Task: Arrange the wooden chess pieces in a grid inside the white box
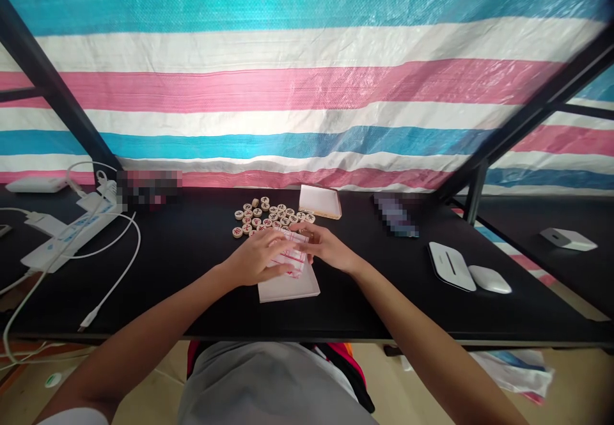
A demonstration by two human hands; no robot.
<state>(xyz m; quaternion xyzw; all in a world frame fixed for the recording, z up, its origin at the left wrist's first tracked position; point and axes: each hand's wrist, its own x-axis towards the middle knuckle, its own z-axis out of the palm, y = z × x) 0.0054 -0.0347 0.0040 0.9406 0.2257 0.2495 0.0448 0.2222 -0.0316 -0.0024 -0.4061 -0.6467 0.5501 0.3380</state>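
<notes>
A folded white sheet with red printed lines [298, 262], which looks like a paper chess board, is held above an open white box [289, 291]. My left hand [256, 257] has its fingers curled over the sheet's left side and top. My right hand [330, 246] grips the right edge, thumb and fingers closed around it. Just beyond my hands lie several round wooden Chinese chess pieces [258, 213] with red or black characters, mostly flat, one standing on its rim. My hands hide some of the nearer pieces.
Behind the pieces on the black table [192, 310] sits a second white box half [320, 199]. At right are a blurred phone [396, 215], a white flat device [451, 265] and a white mouse [489, 279]. A power strip [71, 236] with cables [137, 239] lies at left.
</notes>
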